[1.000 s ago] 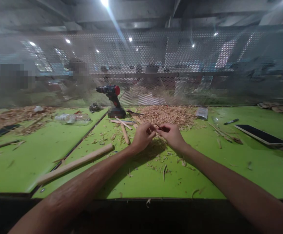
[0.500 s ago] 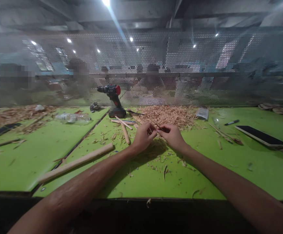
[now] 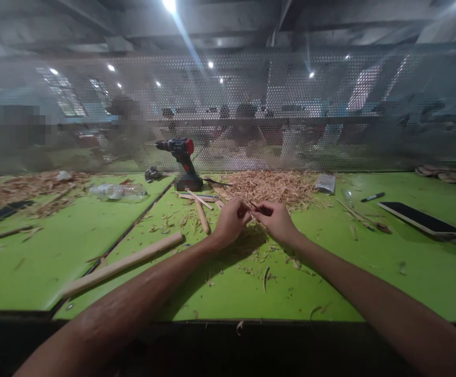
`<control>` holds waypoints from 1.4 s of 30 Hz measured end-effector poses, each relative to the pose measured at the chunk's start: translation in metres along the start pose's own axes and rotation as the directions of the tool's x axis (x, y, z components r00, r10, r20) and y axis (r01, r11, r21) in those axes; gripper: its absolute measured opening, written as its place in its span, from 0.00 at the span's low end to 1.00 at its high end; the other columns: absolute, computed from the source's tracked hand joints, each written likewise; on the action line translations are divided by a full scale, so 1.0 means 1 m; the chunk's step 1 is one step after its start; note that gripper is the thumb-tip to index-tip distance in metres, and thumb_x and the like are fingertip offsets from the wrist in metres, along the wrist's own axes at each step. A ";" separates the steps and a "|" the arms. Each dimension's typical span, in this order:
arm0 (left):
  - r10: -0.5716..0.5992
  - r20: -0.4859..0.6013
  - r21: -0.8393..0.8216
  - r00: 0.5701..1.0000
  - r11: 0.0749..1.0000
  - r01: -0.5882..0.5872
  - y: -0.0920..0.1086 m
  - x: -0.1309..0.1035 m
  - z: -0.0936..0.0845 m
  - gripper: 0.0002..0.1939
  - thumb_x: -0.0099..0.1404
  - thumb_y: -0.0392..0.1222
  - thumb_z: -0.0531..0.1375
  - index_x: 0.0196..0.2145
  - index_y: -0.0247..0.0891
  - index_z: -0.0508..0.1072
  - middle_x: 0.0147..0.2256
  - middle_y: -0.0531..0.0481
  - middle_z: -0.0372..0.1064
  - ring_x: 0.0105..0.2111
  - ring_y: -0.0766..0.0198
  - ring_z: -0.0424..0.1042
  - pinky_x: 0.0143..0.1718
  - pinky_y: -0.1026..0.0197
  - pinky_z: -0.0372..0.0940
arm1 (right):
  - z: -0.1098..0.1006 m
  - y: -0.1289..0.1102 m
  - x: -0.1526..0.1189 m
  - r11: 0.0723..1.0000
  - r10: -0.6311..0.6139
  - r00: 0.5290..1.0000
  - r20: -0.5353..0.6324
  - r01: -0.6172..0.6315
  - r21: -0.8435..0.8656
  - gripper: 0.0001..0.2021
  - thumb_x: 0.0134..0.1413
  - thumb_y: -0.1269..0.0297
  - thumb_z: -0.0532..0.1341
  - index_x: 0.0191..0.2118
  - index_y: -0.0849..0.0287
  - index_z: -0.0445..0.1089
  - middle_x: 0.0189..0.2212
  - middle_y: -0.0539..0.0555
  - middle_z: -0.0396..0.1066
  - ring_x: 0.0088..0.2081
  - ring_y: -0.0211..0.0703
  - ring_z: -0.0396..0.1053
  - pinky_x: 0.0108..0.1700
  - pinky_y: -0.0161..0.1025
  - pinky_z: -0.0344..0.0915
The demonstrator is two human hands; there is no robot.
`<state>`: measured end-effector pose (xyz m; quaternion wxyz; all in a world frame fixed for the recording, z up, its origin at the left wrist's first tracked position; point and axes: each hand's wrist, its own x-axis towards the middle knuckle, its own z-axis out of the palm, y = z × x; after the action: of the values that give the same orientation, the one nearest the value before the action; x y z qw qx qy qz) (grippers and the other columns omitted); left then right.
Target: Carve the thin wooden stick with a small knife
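Note:
My left hand [image 3: 231, 222] and my right hand [image 3: 277, 221] meet over the middle of the green table, fingertips nearly touching. Between the right thumb and fingers is pinched a thin, dark, stick-like piece [image 3: 254, 206], too small to name. The left fingers are curled in a pinch near its end; what they hold, if anything, is hidden. Just beyond the hands spreads a heap of wood shavings [image 3: 270, 186]. Left of my left hand lies a short wooden stick [image 3: 202, 217], and nearer to me a thick wooden rod [image 3: 123, 264].
A cordless drill [image 3: 182, 162] stands upright before a perforated screen [image 3: 228, 141]. At left lies a clear plastic bottle [image 3: 118, 191]. To the right are a small packet [image 3: 325, 183], a black marker [image 3: 373, 197] and a dark flat panel [image 3: 420, 217]. People sit behind the screen.
Both hands stay in nearly the same spot. The fingers have shifted slightly, and the thin dark piece is tilted a little differently.

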<state>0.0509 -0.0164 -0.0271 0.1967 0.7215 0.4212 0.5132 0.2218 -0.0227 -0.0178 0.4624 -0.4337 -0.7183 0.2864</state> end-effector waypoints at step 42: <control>0.062 0.001 -0.014 0.998 0.998 -0.062 -0.002 -0.002 0.001 0.08 0.61 0.30 0.65 0.28 0.38 0.70 0.27 0.54 0.67 0.29 0.66 0.66 0.31 0.64 0.59 | -0.001 0.000 0.000 1.000 -0.003 1.000 -0.017 0.003 -0.023 0.07 0.55 0.60 0.66 0.35 0.58 0.78 0.33 0.55 0.79 0.36 0.48 0.73 0.44 0.47 0.69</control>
<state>0.0506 -0.0172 -0.0299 0.1859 0.7332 0.3950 0.5214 0.2229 -0.0224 -0.0175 0.4640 -0.4402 -0.7183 0.2740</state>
